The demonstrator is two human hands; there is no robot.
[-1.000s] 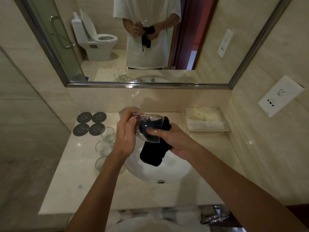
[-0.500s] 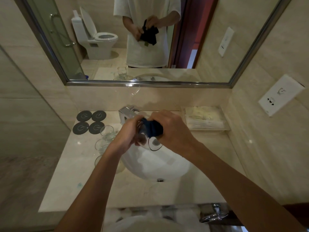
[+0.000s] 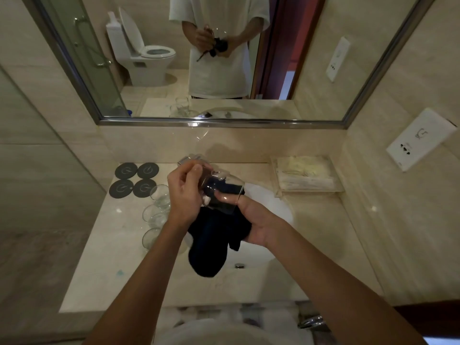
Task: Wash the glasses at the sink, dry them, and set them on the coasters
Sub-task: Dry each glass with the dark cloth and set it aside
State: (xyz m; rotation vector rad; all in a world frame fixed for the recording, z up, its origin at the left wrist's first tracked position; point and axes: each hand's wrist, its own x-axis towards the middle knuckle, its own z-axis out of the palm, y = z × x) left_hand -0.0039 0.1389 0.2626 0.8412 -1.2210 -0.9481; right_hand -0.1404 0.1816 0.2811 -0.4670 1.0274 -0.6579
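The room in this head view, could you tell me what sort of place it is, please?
Most likely a bathroom, perhaps a hotel's: a white sink set in a stone counter, a wall mirror showing a toilet, and four dark coasters beside several glasses.

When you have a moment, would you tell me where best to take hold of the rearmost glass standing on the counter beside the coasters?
Take the rearmost glass round its side wall, coming from above and the left. It stands upright, mouth up, with another glass close in front and the left hand to its right, so that side looks freest.
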